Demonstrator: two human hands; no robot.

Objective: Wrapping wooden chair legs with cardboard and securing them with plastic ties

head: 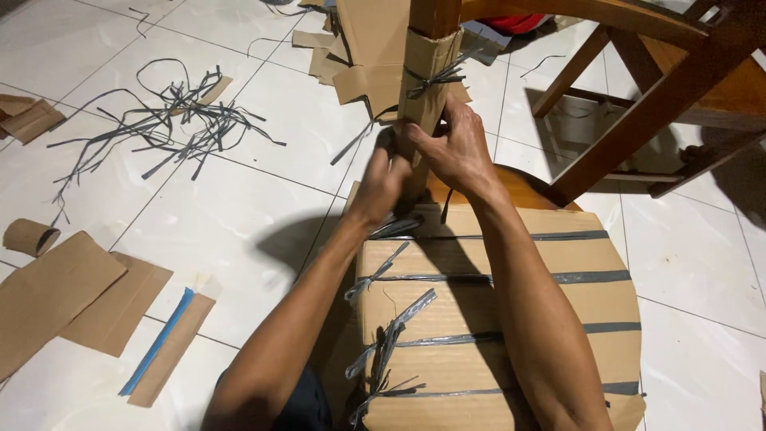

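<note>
A wooden furniture leg wrapped in brown cardboard (428, 76) rises in front of me, tied with a grey plastic strap knot (435, 80). My left hand (381, 182) and my right hand (451, 148) are both closed around the lower part of the wrapped leg, fingers pinched on the cardboard and what looks like a dark strap. Below them lies a round seat covered in cardboard (495, 319), bound by several grey straps with knotted ends on its left side.
A heap of cut grey straps (171, 120) lies on the white tiled floor at left. Cardboard pieces (64, 295), a cardboard roll (28, 237) and a blue strip (159, 339) lie lower left. A wooden chair frame (654, 88) stands at upper right.
</note>
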